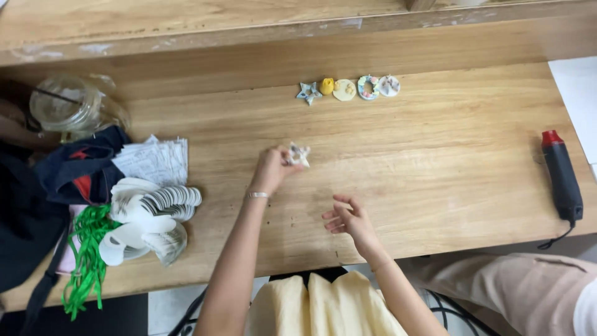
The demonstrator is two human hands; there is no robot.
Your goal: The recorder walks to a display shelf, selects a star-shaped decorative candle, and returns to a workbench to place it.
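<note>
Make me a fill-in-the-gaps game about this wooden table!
The left hand holds a small white ___-shaped ornament.
The right hand is open and holds ___.
Along the back of the wooden table sit ___ small ornaments in a row.
The black heat tool has a ___ tip.
Missing words: star; nothing; five; red

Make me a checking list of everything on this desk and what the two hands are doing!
Surface: wooden table, light brown, with a raised ledge behind.
Job's things: small white star-shaped piece pinched in the left hand; row of five small ornaments near the ledge.
Clutter: stack of white round cutouts, paper sheets, green ribbon, dark bag, clear jar.
Grippers: left hand holds the star; right hand open, holding nothing.
Cables: black cord from the black heat tool with red tip.
Surroundings: another person's leg at the right.
</note>
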